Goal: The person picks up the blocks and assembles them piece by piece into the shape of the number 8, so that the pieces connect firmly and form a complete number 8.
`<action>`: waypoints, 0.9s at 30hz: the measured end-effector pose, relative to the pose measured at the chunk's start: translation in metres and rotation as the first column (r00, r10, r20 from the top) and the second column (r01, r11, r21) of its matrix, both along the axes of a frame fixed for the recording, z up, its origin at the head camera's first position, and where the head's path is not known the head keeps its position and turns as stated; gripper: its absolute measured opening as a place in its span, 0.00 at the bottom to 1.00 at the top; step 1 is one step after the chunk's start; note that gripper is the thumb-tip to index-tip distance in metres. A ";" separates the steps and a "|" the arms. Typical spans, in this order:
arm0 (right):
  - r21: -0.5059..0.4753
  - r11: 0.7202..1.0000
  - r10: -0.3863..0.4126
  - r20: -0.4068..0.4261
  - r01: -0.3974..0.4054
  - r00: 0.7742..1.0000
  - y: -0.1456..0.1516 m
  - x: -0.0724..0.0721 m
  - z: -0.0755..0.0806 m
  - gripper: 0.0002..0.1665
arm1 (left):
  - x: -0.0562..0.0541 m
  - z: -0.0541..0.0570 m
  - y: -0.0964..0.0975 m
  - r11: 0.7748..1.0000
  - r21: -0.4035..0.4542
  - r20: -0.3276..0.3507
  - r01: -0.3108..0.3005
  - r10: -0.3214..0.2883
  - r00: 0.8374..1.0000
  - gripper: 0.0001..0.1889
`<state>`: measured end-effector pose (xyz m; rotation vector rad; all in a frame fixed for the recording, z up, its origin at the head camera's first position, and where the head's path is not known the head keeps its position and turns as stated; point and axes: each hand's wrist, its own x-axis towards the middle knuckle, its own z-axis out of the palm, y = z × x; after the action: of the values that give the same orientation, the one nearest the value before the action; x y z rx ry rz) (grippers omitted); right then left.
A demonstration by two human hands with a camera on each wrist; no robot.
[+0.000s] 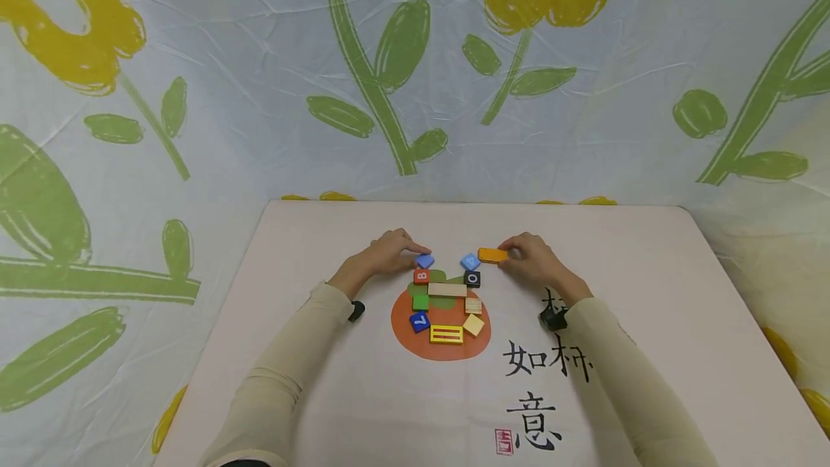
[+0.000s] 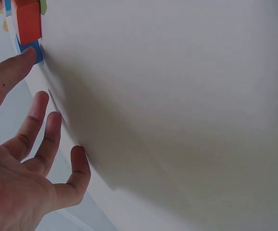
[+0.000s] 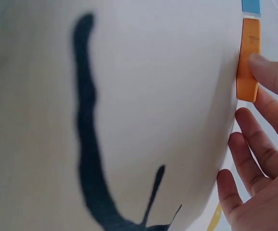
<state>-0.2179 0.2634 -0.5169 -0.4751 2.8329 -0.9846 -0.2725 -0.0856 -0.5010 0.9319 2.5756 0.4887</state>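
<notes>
My left hand (image 1: 387,253) pinches a small blue block (image 1: 424,261) at the upper left of a ring of toy blocks. In the left wrist view the thumb presses on that block, just below a red block (image 2: 28,21), and the other fingers are spread and bent. My right hand (image 1: 534,259) holds the right end of a long orange block (image 1: 489,255) between thumb and index finger. The orange block's left end is close beside a light blue block (image 1: 470,261). A red block lettered B (image 1: 421,276) and a black block lettered O (image 1: 472,279) are just below.
A pale wooden plank (image 1: 447,290), a green block (image 1: 420,302), a blue block with a 7 (image 1: 419,321), a yellow striped block (image 1: 446,335) and two pale blocks lie over a printed orange fruit (image 1: 405,334). A flowered cloth (image 1: 454,157) hangs behind the table.
</notes>
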 end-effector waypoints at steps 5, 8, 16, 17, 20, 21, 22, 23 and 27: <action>0.000 1.000 -0.001 -0.013 0.001 1.000 0.000 0.000 -0.001 0.18 | 0.000 0.000 0.000 1.000 -0.004 -0.002 -0.001 0.001 1.000 0.19; -0.008 1.000 -0.004 -0.020 0.003 1.000 0.000 0.000 -0.002 0.18 | 0.000 0.000 0.000 1.000 0.004 -0.001 0.001 -0.001 1.000 0.19; -0.048 0.999 -0.012 -0.036 0.010 0.999 -0.006 -0.001 0.002 0.17 | 0.000 -0.001 0.000 1.000 0.004 0.000 0.001 -0.001 1.000 0.18; -0.050 0.999 -0.012 -0.036 0.010 0.999 -0.008 -0.001 0.003 0.17 | 0.000 -0.001 0.000 1.000 0.005 -0.003 0.003 -0.003 1.000 0.19; -0.074 0.997 -0.004 -0.034 0.002 0.999 -0.015 -0.003 0.009 0.16 | -0.001 -0.003 0.000 1.000 0.008 -0.010 0.009 -0.009 1.000 0.19; -0.075 0.997 0.000 -0.034 -0.002 0.999 -0.018 -0.003 0.011 0.16 | -0.001 -0.003 0.000 1.000 0.010 -0.009 0.009 -0.009 1.000 0.19; -0.075 0.997 0.002 -0.032 -0.005 0.999 -0.021 -0.004 0.013 0.16 | -0.001 -0.003 0.000 1.000 0.009 -0.008 0.009 -0.009 1.000 0.19; -0.071 0.997 0.012 -0.033 -0.014 0.999 -0.024 -0.006 0.014 0.16 | -0.001 -0.003 0.000 1.000 0.007 -0.007 0.009 -0.009 1.000 0.19; -0.059 0.998 0.036 -0.039 -0.038 0.999 -0.038 -0.011 0.018 0.16 | -0.002 -0.002 0.001 1.000 -0.004 0.005 0.002 -0.002 1.000 0.19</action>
<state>-0.2289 0.2252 -0.4993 -0.5566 2.8233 -1.0671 -0.2747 -0.0846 -0.5034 0.9307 2.5700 0.4841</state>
